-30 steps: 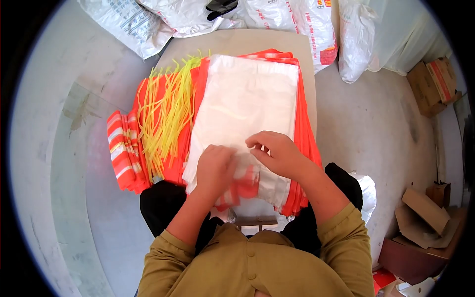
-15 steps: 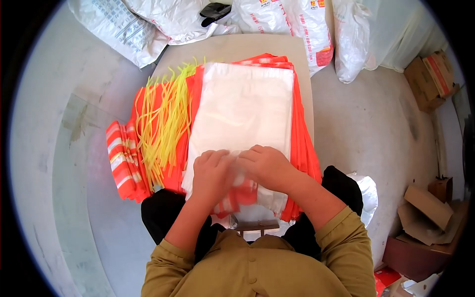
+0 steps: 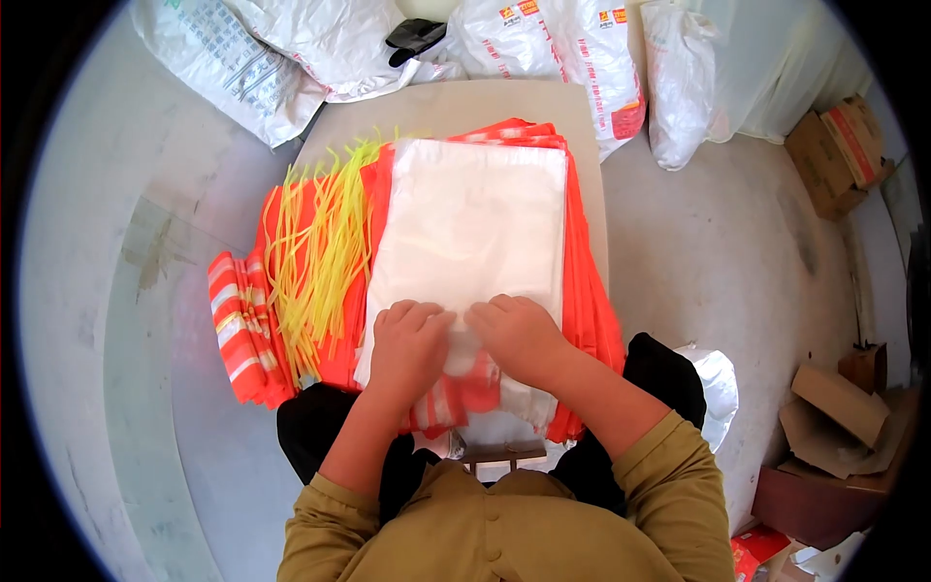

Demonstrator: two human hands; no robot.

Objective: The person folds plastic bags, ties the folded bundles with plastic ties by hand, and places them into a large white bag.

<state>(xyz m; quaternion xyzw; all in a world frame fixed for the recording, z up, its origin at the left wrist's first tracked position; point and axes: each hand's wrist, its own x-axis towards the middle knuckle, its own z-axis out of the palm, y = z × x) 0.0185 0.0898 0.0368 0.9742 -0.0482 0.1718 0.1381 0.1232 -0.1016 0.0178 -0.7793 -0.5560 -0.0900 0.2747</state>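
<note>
A stack of whitish plastic sheets or bags (image 3: 470,223) lies on red-and-white striped material (image 3: 587,291). My left hand (image 3: 412,344) is at the stack's near edge, fingers curled down on the plastic. Close beside it, with a small gap, my right hand (image 3: 514,335) has its fingers curled the same way. What the fingertips hold is hidden. Below and between the hands hangs a clear piece with red stripes (image 3: 470,388). Left of the stack lies a bundle of yellow strips (image 3: 325,252) on red material.
A folded red-and-white bundle (image 3: 242,330) sits at the left. White sacks (image 3: 514,44) stand beyond the board (image 3: 446,102), one with a black item (image 3: 417,37) on it. Cardboard boxes (image 3: 839,155) are at the far right, with an opened carton (image 3: 839,417) nearer.
My hands have come closer together and their fingers have curled down onto the plastic. The view has shifted slightly, so the stack appears lower in the picture.
</note>
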